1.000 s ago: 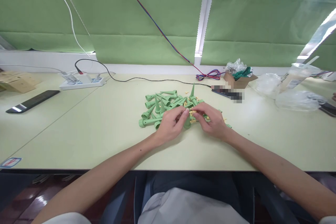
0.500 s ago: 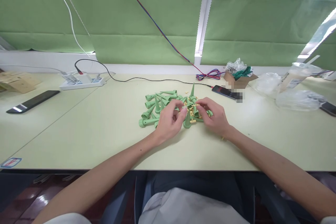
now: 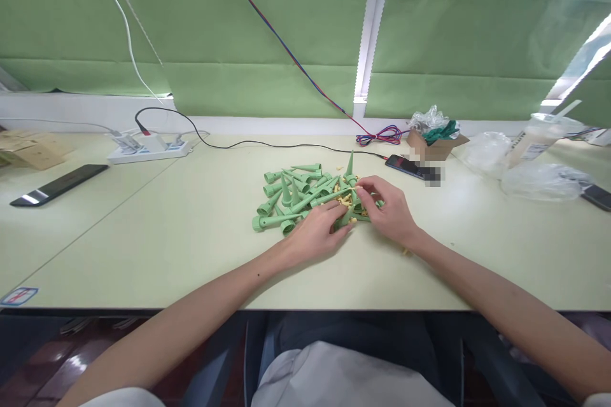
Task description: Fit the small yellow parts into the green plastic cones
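Note:
A pile of green plastic spikes, hollow cones with wide capped ends, lies on the table among small yellow pieces. My left hand rests low at the near side of the pile. Its thumb and fingers close around a green spike, partly hidden by the fingers. Just above and to the right, my right hand pinches a small pale yellow piece between thumb and forefinger. Behind it one green spike stands upright, point up.
A phone on a black cable lies behind the pile. Farther right are a small cardboard box, plastic bags and a drink cup. To the left are a power strip and a dark flat device.
My left hand has come down from beside the right fingertips to the near spike, and its fingers now close around it. My right hand has barely moved and still pinches the yellow piece.

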A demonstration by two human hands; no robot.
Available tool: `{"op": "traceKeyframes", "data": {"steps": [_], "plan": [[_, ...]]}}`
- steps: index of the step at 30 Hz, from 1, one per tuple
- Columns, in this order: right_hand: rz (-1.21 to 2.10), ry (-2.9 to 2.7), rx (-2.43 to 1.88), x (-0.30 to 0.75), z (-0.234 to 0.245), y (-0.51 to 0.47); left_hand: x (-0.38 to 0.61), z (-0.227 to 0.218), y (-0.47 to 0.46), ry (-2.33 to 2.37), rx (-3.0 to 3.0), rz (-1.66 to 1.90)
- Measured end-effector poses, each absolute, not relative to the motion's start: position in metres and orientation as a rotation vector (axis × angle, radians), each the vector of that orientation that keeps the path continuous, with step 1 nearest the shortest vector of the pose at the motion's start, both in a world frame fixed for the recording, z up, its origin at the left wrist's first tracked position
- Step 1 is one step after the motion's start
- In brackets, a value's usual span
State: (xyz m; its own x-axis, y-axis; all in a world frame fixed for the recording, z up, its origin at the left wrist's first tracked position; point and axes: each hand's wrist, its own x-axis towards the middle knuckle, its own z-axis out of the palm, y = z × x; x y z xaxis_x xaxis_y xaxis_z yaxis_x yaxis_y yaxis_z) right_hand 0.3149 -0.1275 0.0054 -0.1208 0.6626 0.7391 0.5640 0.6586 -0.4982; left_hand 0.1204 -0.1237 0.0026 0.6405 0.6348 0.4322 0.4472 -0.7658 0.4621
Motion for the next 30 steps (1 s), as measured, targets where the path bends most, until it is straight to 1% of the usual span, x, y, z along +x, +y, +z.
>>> {"op": "traceKeyframes", "data": {"steps": [10,16,20,30], "plan": [[0.154,-1.817,-1.002,0.314,0.005,-0.127,0.12,0.007,-0.125,0.828,2.54,0.855],[0.186,-1.762,-0.97,0.315,0.007,-0.13,0.118,0.013,-0.125,0.884,2.222,1.156],[0.186,-1.741,-0.94,0.316,0.007,-0.132,0.118,0.016,-0.125,0.916,2.091,1.28],[0.216,-1.79,-0.886,0.314,0.007,-0.133,0.119,0.014,-0.127,0.925,2.052,1.262]]}}
